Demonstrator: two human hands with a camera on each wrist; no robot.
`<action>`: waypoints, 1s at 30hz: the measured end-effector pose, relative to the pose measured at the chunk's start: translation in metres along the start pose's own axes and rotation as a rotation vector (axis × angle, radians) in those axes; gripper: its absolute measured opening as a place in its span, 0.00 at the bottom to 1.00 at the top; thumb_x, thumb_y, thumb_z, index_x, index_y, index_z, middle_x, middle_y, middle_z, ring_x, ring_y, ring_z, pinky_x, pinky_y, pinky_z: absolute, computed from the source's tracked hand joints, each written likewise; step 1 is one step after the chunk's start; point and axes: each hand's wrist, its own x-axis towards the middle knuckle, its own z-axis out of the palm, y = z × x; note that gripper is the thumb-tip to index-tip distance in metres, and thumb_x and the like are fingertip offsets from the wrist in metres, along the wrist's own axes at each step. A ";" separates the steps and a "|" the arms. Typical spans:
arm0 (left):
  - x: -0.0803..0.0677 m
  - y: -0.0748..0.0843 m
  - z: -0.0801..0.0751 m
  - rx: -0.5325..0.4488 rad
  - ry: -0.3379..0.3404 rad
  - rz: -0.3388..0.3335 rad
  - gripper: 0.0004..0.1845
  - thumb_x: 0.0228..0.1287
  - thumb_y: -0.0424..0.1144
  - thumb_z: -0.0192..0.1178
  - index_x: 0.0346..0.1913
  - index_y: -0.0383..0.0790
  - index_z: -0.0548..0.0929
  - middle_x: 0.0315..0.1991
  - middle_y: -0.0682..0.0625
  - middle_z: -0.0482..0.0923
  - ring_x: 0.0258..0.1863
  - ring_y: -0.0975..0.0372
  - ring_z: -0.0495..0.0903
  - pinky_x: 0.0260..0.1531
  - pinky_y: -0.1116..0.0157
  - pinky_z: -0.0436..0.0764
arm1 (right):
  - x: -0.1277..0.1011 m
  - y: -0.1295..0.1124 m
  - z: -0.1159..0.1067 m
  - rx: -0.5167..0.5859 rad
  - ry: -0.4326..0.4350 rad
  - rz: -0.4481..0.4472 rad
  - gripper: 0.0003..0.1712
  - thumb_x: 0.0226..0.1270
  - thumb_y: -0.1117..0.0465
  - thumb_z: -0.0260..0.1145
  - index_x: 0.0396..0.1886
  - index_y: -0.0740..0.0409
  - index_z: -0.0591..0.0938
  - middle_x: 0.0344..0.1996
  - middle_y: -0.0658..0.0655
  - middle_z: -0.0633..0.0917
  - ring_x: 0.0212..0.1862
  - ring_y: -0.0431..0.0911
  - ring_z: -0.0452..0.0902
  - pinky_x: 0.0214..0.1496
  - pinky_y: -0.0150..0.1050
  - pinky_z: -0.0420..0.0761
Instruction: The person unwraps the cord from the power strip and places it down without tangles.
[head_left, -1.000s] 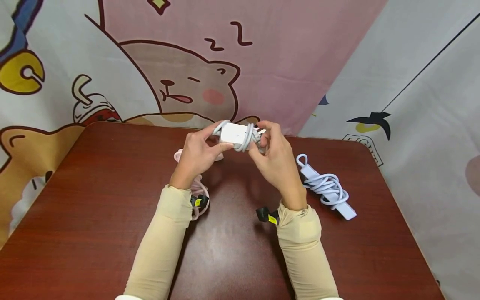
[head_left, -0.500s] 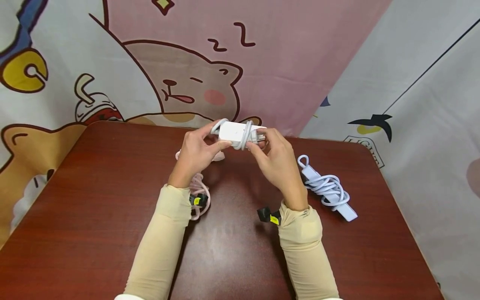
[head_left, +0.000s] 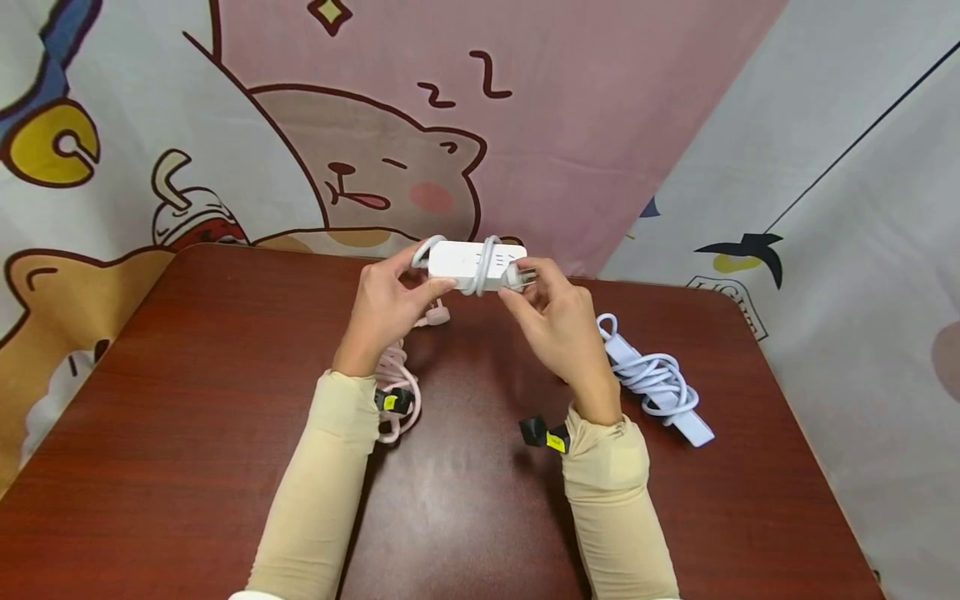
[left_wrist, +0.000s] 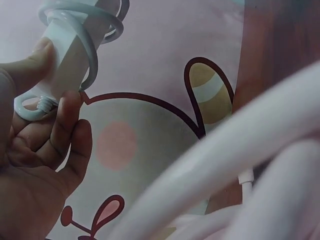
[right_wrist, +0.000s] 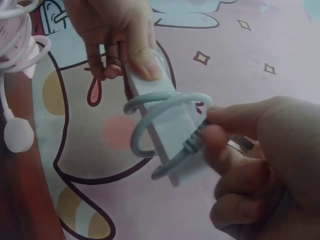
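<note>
Lying nearest on the brown table (head_left: 187, 433), a pink cable (head_left: 396, 383) sits under the left forearm and a pale blue power strip (head_left: 660, 387) (cord coiled round it) rests just right of the right wrist. Held above the table's far edge, a white power strip (head_left: 468, 263) with its cord looped round it is gripped at one end by the left hand (head_left: 386, 312), while the right hand (head_left: 558, 329) pinches the plug (right_wrist: 197, 137) at the other end.

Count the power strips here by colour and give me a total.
White power strip, held up in both hands: 1
Pink power strip, on the table: 1
Pale blue power strip, on the table: 1
Total: 3
</note>
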 end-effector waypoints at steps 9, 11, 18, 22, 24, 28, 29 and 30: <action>0.001 -0.003 -0.002 0.011 0.046 -0.012 0.29 0.57 0.43 0.77 0.63 0.44 0.83 0.40 0.45 0.89 0.34 0.59 0.84 0.32 0.74 0.78 | -0.002 0.000 -0.005 0.074 -0.083 0.115 0.20 0.65 0.63 0.73 0.54 0.58 0.79 0.29 0.55 0.90 0.24 0.45 0.74 0.28 0.31 0.69; 0.001 -0.003 -0.003 0.008 0.051 -0.012 0.29 0.57 0.43 0.77 0.63 0.44 0.83 0.40 0.45 0.89 0.35 0.59 0.84 0.32 0.74 0.77 | -0.003 0.000 -0.006 0.084 -0.087 0.155 0.20 0.65 0.60 0.74 0.54 0.56 0.79 0.30 0.55 0.89 0.26 0.47 0.73 0.29 0.32 0.69; 0.001 -0.004 -0.004 0.008 0.050 -0.013 0.29 0.57 0.44 0.77 0.63 0.45 0.83 0.40 0.45 0.89 0.35 0.60 0.84 0.33 0.74 0.77 | -0.002 0.002 -0.009 0.091 -0.058 0.291 0.17 0.71 0.44 0.68 0.46 0.50 0.79 0.32 0.53 0.90 0.36 0.44 0.85 0.38 0.37 0.77; 0.001 -0.004 -0.005 0.016 0.044 -0.017 0.29 0.58 0.45 0.76 0.64 0.48 0.83 0.42 0.46 0.90 0.35 0.61 0.85 0.31 0.74 0.78 | -0.002 0.005 -0.012 0.019 0.003 0.296 0.14 0.72 0.47 0.67 0.41 0.52 0.79 0.32 0.54 0.87 0.35 0.45 0.81 0.38 0.39 0.76; 0.001 -0.004 -0.005 0.013 0.039 -0.015 0.29 0.59 0.46 0.76 0.64 0.50 0.83 0.43 0.46 0.90 0.35 0.61 0.85 0.31 0.74 0.78 | -0.002 0.006 -0.013 -0.004 0.016 0.295 0.13 0.71 0.49 0.69 0.41 0.53 0.79 0.33 0.55 0.86 0.35 0.46 0.80 0.39 0.40 0.75; 0.002 -0.003 -0.005 0.005 0.025 -0.012 0.28 0.58 0.45 0.76 0.64 0.52 0.83 0.41 0.46 0.90 0.33 0.62 0.84 0.30 0.73 0.78 | -0.001 0.009 -0.014 -0.022 0.026 0.316 0.17 0.70 0.50 0.69 0.46 0.57 0.77 0.36 0.57 0.87 0.38 0.48 0.82 0.41 0.40 0.76; 0.002 -0.003 -0.005 0.003 0.020 -0.012 0.28 0.58 0.45 0.76 0.64 0.52 0.83 0.40 0.46 0.90 0.33 0.62 0.84 0.30 0.73 0.78 | -0.001 0.010 -0.014 -0.022 0.029 0.323 0.18 0.70 0.50 0.69 0.48 0.57 0.77 0.36 0.58 0.88 0.38 0.49 0.83 0.41 0.41 0.77; 0.002 -0.003 -0.005 0.002 0.015 -0.012 0.28 0.59 0.45 0.76 0.64 0.52 0.83 0.40 0.46 0.90 0.33 0.62 0.84 0.30 0.73 0.78 | -0.001 0.010 -0.014 -0.022 0.032 0.329 0.20 0.70 0.49 0.69 0.50 0.58 0.77 0.37 0.58 0.88 0.39 0.50 0.84 0.41 0.41 0.77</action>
